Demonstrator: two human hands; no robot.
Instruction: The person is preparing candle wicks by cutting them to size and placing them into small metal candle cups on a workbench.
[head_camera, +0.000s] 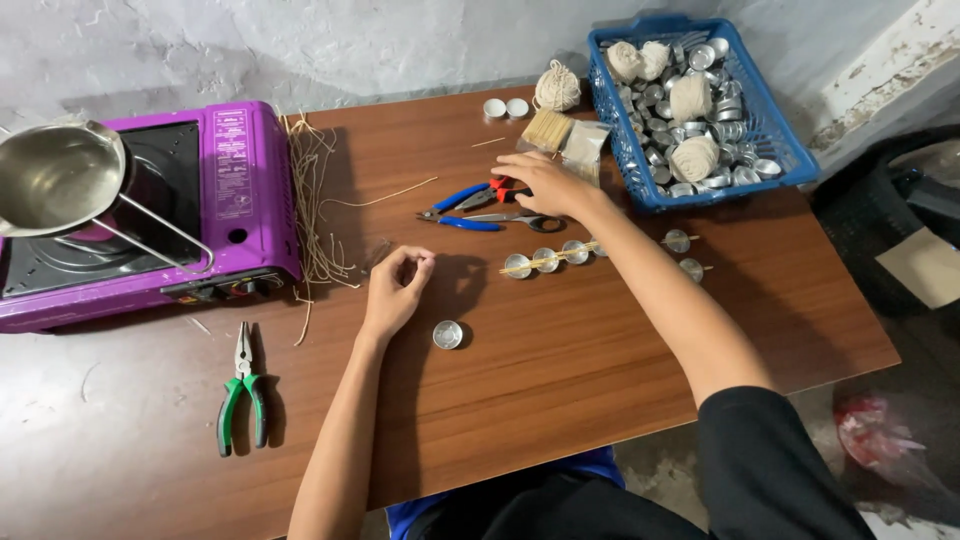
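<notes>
My left hand (397, 288) rests on the wooden table (560, 380) with fingertips pinched together; whether it holds a thin wick I cannot tell. A small metal tealight cup (447, 334) sits just right of it. My right hand (540, 184) reaches forward and lies over the red handles of a tool, beside blue-handled pliers (455, 205) and scissors (515, 218). Three metal cups (547, 260) stand in a row with a thin wooden stick laid across them.
A purple portable gas stove (225, 190) with a steel pot (55, 175) stands at the left. Loose wick strands (315, 200) lie beside it. Green-handled pliers (242, 390) lie front left. A blue basket (770, 130) of metal cups and string balls sits back right.
</notes>
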